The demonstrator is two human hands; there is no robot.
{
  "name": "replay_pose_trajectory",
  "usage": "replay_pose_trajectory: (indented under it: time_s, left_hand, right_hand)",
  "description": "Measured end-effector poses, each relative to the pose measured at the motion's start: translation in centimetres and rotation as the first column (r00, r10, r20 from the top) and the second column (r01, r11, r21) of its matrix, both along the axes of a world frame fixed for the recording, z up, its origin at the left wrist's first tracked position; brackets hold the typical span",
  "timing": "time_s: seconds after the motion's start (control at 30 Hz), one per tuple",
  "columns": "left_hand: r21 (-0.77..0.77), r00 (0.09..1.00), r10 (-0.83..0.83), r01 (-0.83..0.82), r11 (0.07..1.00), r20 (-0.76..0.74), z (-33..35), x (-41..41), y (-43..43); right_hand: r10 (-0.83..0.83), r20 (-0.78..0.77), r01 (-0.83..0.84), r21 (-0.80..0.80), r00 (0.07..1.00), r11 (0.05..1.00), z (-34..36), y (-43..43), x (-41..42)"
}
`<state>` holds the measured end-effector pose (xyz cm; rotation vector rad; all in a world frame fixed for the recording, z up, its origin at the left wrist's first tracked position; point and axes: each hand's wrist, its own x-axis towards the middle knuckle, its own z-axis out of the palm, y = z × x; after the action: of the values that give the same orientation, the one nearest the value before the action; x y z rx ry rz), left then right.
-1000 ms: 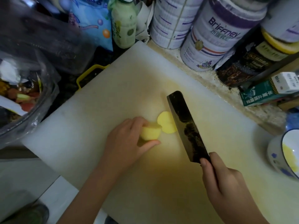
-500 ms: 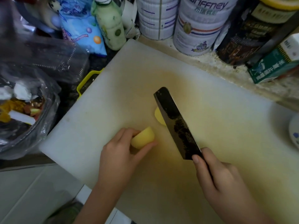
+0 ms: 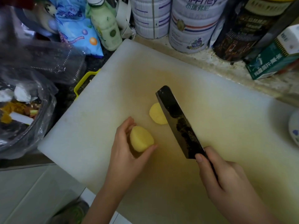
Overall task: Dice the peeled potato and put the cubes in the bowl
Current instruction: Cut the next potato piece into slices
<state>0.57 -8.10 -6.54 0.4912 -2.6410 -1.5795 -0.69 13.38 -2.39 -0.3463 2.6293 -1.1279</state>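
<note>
A peeled yellow potato piece sits tipped up on the white cutting board, its cut face turned toward me. My left hand grips it between thumb and fingers. A flat cut potato slice lies on the board just beyond, partly hidden by the dark cleaver. My right hand holds the cleaver's handle, forefinger against the blade's heel. The blade stands to the right of the held piece, apart from it. Only the rim of the white and blue bowl shows at the right edge.
Large tins, a dark canister and a green box line the back of the counter. A green bottle and a blue bag stand at the back left. A bag-lined scrap bowl sits left of the board.
My left hand has drawn the potato piece toward me and tipped it so its cut face shows. The cleaver has stayed over the cut slice. The view has shifted left, so the bowl is nearly out of frame.
</note>
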Motion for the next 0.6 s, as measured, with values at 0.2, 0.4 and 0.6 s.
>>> replay_pose_trajectory:
  time_s: [0.2,0.4,0.6]
  left_hand:
    - [0.007,0.998,0.011,-0.011,1.0,-0.065,-0.6,0.1,0.0]
    - [0.012,0.99,0.057,-0.056,0.998,-0.128,-1.7,1.5,-0.2]
    - [-0.068,0.973,0.033,-0.05,0.996,-0.23,-2.2,1.3,-0.2]
  right_hand:
    - [-0.035,0.035,0.035,-0.023,0.999,0.999,0.6,0.9,-0.7]
    - [0.049,0.131,-0.036,-0.1,0.99,0.994,1.3,-0.1,0.1]
    - [0.059,0.122,-0.053,-0.051,0.991,0.997,2.9,-1.3,0.5]
